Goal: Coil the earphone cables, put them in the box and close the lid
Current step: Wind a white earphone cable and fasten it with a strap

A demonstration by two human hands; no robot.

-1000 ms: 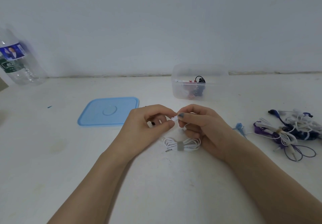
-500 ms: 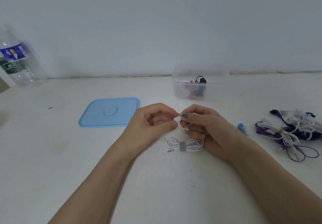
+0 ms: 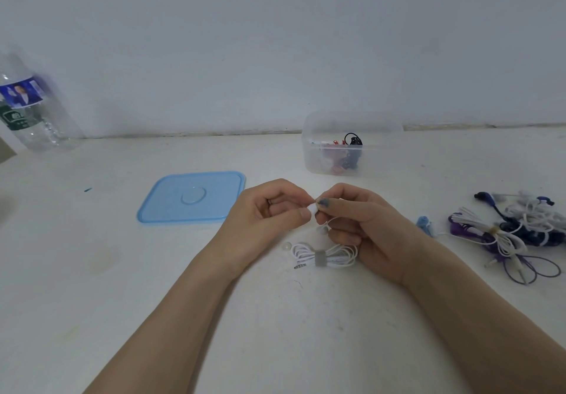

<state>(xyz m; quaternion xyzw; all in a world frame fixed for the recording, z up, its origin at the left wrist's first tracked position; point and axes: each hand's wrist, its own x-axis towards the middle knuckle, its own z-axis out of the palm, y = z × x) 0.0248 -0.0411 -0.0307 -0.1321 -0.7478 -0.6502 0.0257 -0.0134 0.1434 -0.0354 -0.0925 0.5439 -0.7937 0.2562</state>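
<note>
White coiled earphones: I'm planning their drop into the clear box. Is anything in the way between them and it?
Only the hands: the left hand and right hand pinch an earbud directly between the white coiled earphones and the open clear box.

We have a single head-worn, wide-angle view, looking forward and down over the white tabletop (image 3: 92, 286) toward the pale wall (image 3: 275, 41) at the far edge. It sits close above our two forearms, which enter from the near edge. The clear plastic bottle (image 3: 33, 111) at far left leans from lens distortion.
</note>
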